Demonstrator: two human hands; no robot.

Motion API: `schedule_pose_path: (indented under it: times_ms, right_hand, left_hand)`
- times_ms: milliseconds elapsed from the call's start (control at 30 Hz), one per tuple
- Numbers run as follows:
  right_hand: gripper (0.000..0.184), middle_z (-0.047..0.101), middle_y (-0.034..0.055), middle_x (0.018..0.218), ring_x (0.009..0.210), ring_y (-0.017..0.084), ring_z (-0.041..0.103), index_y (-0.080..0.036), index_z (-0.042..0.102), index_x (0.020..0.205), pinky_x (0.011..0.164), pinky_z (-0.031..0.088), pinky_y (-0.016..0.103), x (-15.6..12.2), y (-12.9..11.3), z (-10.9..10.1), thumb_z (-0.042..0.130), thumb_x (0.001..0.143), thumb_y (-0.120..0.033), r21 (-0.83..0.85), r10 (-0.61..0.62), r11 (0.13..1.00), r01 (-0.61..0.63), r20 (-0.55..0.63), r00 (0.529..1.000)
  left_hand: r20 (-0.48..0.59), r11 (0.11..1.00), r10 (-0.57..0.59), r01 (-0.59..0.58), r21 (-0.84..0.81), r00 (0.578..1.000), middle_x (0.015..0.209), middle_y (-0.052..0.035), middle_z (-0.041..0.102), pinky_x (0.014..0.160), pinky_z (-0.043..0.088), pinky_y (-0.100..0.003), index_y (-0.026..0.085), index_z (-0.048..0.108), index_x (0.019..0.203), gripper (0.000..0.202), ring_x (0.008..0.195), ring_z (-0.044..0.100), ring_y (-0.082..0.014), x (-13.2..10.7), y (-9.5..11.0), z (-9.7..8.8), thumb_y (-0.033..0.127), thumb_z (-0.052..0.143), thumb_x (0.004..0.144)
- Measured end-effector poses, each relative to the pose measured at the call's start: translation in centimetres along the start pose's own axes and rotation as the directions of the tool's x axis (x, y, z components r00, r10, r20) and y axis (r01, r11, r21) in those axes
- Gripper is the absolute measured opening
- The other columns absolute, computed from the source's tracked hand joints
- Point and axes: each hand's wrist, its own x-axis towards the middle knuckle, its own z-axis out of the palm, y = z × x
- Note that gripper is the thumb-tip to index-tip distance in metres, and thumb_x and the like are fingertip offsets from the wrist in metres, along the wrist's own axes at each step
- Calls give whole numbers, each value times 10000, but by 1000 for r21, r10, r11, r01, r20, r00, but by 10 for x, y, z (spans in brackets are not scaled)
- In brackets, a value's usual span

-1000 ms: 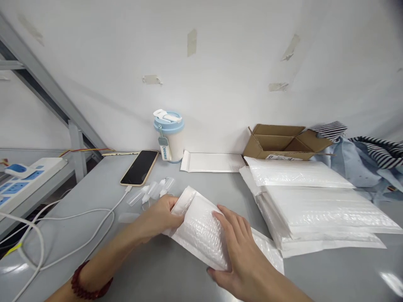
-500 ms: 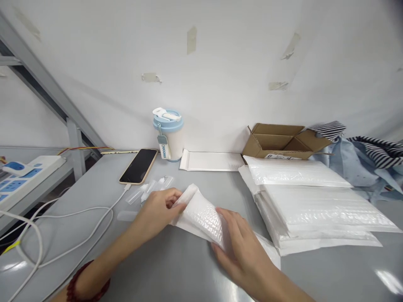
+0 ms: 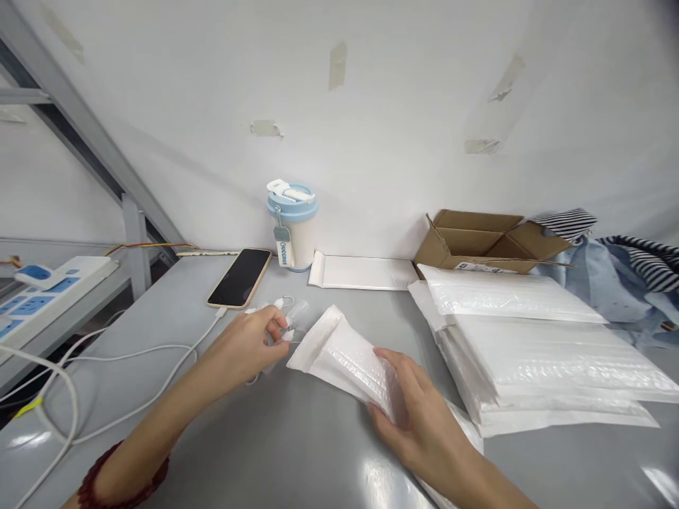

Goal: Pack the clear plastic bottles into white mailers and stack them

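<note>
A white bubble mailer lies on the grey table, its open end raised toward the left. My right hand rests on its near part and grips it with curled fingers. My left hand has left the mailer and closes its fingertips on one of several small clear plastic tubes lying just left of the mailer's mouth. A red bead bracelet is on my left wrist.
A stack of bubble mailers lies at the right, a cardboard box behind it, clothes further right. A phone with a white cable, a blue-lidded cup, a flat mailer and a power strip stand around.
My left hand let go of the mailer's open end and moved left to the small clear tubes. My right hand slid down the mailer and keeps holding it.
</note>
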Motion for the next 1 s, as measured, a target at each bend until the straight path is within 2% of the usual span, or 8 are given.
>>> schedule_pose_path:
  times_ms: [233,400,600,667,733,800,900,1000]
  right_hand:
    - [569,546,91,1217,1085,245,569,-259,259,1320,871,528,409,-1,1,1,519,820,-184,10,-13,1000,13,-6,1000]
    - [576,530,109,1228,1101,258,551,-246,254,1328,876,523,425,-3,-1,1,510,817,-174,12,-53,998,54,-37,998]
    - [548,520,116,1218,1091,260,542,-236,275,1314,876,516,435,-2,-2,0,499,819,-159,40,-54,998,57,-63,997]
    - [545,512,118,1219,1093,259,537,-233,281,1317,876,515,431,-2,-1,0,500,822,-164,57,-43,997,48,-76,996]
    - [552,507,117,1218,1099,257,530,-233,281,1324,879,514,424,-3,-1,0,499,822,-162,74,-33,996,39,-84,996]
    - [576,503,111,1217,1110,255,521,-237,276,1335,888,510,419,-3,-1,-1,499,811,-150,92,-31,995,38,-76,997]
    - [610,493,104,1224,1125,255,508,-244,278,1346,901,507,416,-2,-2,-2,506,789,-143,109,-35,993,39,-39,999]
    - [604,473,108,1245,1141,255,498,-245,285,1356,907,506,412,-1,-2,-1,509,801,-161,100,-20,995,21,-11,1000]
  left_hand:
    - [-251,867,-80,-57,-495,965,828,-15,654,590,527,-293,206,593,938,363,652,607,-168,-7,21,-18,453,654,680]
    - [-55,821,-13,-20,-571,998,838,-36,692,711,537,-329,207,664,796,257,744,636,-194,-8,27,2,451,662,716]
    - [9,840,74,-57,-540,997,1218,-60,612,944,422,-377,242,750,790,240,1156,520,-280,-4,20,22,459,657,746]
    - [68,863,133,-82,-499,989,1131,-57,629,891,428,-346,228,738,771,265,1080,537,-257,-5,21,23,459,610,788]
    - [184,888,203,-101,-449,962,830,-26,615,698,424,-273,192,654,632,357,804,547,-180,-9,24,25,436,515,852]
    - [342,914,252,-107,-391,905,576,33,401,517,290,-234,175,490,531,430,557,370,-110,-14,29,27,392,423,896]
    - [488,930,303,-141,-340,819,550,53,237,477,184,-249,178,375,530,427,516,220,-96,-17,33,23,369,378,912]
    - [362,933,293,-183,-309,885,627,27,475,553,319,-233,182,549,629,378,609,425,-120,-13,27,4,412,416,898]
